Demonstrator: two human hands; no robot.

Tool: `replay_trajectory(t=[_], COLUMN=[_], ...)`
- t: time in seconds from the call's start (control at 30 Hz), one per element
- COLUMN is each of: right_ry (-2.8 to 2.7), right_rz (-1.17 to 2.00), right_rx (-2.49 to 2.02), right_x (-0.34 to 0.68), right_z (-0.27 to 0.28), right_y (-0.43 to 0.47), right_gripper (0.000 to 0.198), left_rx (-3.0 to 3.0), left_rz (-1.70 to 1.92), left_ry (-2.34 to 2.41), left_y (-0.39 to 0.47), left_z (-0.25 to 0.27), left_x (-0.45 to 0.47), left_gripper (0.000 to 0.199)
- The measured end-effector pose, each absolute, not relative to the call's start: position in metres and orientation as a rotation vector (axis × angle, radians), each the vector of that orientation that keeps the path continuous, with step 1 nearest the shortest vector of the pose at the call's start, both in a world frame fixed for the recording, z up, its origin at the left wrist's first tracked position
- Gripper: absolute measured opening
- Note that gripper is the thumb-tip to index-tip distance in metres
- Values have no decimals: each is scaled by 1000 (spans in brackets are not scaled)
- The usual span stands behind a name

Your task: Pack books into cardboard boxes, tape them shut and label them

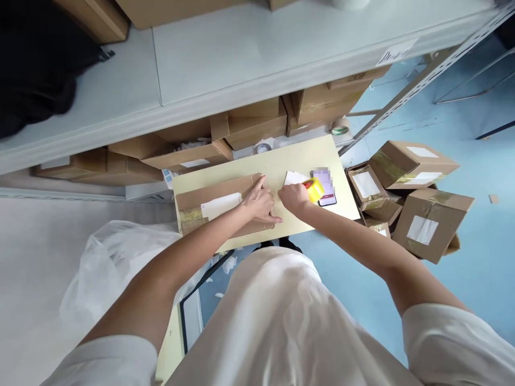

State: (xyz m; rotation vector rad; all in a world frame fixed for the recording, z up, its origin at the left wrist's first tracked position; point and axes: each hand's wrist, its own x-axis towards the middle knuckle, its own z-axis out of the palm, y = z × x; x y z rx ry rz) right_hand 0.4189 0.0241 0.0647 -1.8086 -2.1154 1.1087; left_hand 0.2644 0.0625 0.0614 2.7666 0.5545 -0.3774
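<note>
A long flat cardboard box (225,192) lies on the cream-coloured tabletop (298,155), with a white label (220,206) on it and tape over its left end. My left hand (258,205) is spread on the box's right end, thumb and fingers apart. Just right of that end, my right hand (294,197) is closed around a tape dispenser (314,190), of which yellow and red parts show beyond the fist. The dispenser's front is hidden by the hand. A phone (328,199) with a lit screen lies by the dispenser, and white paper (295,177) lies behind the fist.
A grey shelf (257,59) overhangs the table's far side, with open cartons (253,126) beneath it. One tape roll (340,128) sits at the back right. Several taped boxes (422,225) are piled on the floor at right; clear plastic (112,268) lies at left.
</note>
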Motion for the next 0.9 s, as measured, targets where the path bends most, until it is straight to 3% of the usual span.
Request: replay_trajectory(t=[0.13,0.23,0.37,0.5,0.73,0.9], right_ry=[-1978,-1832,-1793,-1774,-1888,-1872], right_rz=[814,667,665,785,755,857], right_rx=[-2244,-2343,-2202,-2311,-2236,-1897], right_x=[449,462,445,407,384,381], right_z=[66,53,16,-20,-26,2], right_y=[-7,-37,-72,-85,-80,-81], right_gripper=[44,42,58,66,66,98], left_rx=[2696,2657,2530,1959,1526,1361], left_rz=[-197,-68,68,244,440,523], left_ry=[606,812,1492,2112,1829,1531], left_y=[60,54,41,28,5,-21], left_z=[67,76,81,62,35,39], left_x=[254,226,156,80,26,11], left_gripper=[66,77,77,82,63,76])
